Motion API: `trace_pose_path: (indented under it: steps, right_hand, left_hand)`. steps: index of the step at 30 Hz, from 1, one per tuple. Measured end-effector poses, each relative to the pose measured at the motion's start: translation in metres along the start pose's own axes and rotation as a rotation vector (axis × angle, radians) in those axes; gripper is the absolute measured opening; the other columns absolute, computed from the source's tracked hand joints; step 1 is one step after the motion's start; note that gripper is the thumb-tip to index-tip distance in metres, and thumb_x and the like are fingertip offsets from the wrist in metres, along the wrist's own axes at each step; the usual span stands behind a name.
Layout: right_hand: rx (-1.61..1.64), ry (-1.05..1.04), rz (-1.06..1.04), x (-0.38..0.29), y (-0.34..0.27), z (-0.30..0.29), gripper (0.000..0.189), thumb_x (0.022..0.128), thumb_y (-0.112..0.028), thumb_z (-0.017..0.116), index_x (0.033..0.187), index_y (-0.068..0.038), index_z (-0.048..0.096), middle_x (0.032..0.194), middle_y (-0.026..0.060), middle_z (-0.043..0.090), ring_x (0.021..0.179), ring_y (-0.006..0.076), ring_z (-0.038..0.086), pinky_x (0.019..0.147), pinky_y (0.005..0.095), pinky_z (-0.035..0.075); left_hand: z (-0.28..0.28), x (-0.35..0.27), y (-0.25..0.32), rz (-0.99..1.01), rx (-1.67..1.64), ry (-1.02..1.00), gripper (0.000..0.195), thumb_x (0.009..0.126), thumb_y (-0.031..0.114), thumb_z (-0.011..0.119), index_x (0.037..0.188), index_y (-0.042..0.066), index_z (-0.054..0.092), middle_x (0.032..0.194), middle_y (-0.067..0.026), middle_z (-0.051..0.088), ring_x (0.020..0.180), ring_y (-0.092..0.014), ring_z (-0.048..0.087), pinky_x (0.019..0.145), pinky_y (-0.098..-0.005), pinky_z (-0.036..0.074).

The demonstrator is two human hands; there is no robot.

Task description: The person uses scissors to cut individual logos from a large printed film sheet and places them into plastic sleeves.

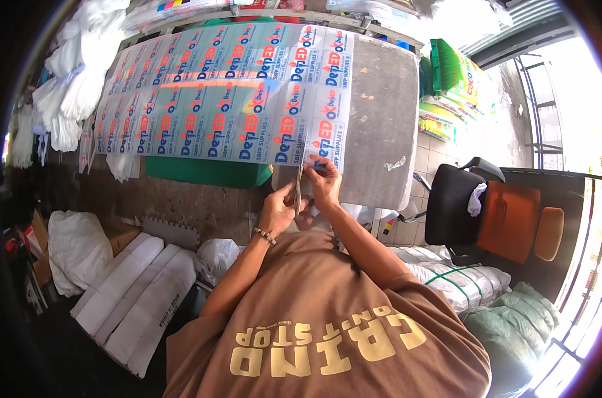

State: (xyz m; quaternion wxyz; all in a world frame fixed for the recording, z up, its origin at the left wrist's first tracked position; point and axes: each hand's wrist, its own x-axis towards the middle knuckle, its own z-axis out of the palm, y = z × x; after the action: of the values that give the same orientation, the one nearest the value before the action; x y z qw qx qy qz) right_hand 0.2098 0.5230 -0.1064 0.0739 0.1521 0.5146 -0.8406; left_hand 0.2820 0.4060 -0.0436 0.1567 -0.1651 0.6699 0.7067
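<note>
A large translucent plastic sheet, printed with rows of repeated blue and red lettering, lies over a grey worktop and reaches past its left part. Metal scissors are gripped by my left hand, which has a beaded bracelet at the wrist. Their blades point away from me and meet the sheet's near edge, between two printed columns. Just right of the blades, my right hand pinches the near edge of the sheet between thumb and fingers. The scissors' handles are partly hidden by my left fingers.
The grey worktop shows at right, with plastic scraps on it. A green stool or chair seat is under the sheet. White bags hang at left; a white carton lies below. An office chair, green sacks and wrapped bundles stand at right.
</note>
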Motion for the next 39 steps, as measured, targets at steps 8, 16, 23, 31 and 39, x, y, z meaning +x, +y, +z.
trace_pose_path:
  steps: [8, 16, 23, 31, 39]
  right_hand:
    - [-0.026, -0.099, -0.018, 0.0, 0.007, -0.011, 0.02, 0.09, -0.002, 0.064, 0.11, 0.0, 0.064, 0.09, 0.008, 0.069, 0.078, 0.0106, 0.063, 0.072, 0.0243, 0.051]
    - [0.072, -0.155, 0.025, -0.001, 0.004, -0.014, 0.005, 0.093, 0.001, 0.06, 0.095, -0.003, 0.057, 0.089, 0.0082, 0.068, 0.081, 0.0132, 0.066, 0.074, 0.0274, 0.053]
    - [0.081, -0.201, -0.026, 0.0, 0.01, -0.021, 0.01, 0.094, 0.003, 0.056, 0.092, -0.006, 0.053, 0.084, 0.0037, 0.066, 0.077, 0.0084, 0.061, 0.069, 0.0239, 0.05]
    - [0.064, -0.226, -0.089, 0.004, 0.015, -0.024, 0.013, 0.091, 0.006, 0.055, 0.093, -0.007, 0.053, 0.09, 0.003, 0.063, 0.084, 0.008, 0.059, 0.077, 0.0236, 0.047]
    - [0.199, -0.201, -0.001, -0.005, 0.0, -0.009, 0.017, 0.091, 0.011, 0.053, 0.09, -0.006, 0.049, 0.094, 0.0058, 0.06, 0.091, 0.0149, 0.06, 0.089, 0.0342, 0.051]
  left_hand:
    - [0.006, 0.006, 0.012, 0.02, 0.028, 0.006, 0.055, 0.086, 0.007, 0.068, 0.137, -0.002, 0.049, 0.095, -0.008, 0.07, 0.077, -0.014, 0.069, 0.057, -0.0245, 0.058]
    - [0.004, 0.035, 0.021, 0.043, 0.072, 0.011, 0.037, 0.087, 0.011, 0.07, 0.122, 0.002, 0.06, 0.088, -0.0047, 0.069, 0.072, -0.013, 0.069, 0.053, -0.0242, 0.056]
    - [0.01, 0.043, 0.036, 0.024, 0.115, 0.023, 0.04, 0.087, 0.011, 0.07, 0.124, -0.002, 0.057, 0.09, -0.0071, 0.069, 0.072, -0.013, 0.068, 0.054, -0.0248, 0.056]
    - [0.009, 0.074, 0.052, 0.033, 0.104, 0.013, 0.042, 0.087, 0.009, 0.07, 0.126, -0.002, 0.057, 0.088, -0.007, 0.069, 0.073, -0.013, 0.068, 0.058, -0.0256, 0.058]
    - [0.002, 0.113, 0.06, 0.058, 0.096, 0.01, 0.039, 0.086, 0.01, 0.072, 0.121, -0.001, 0.059, 0.09, -0.0057, 0.068, 0.071, -0.011, 0.067, 0.055, -0.0228, 0.057]
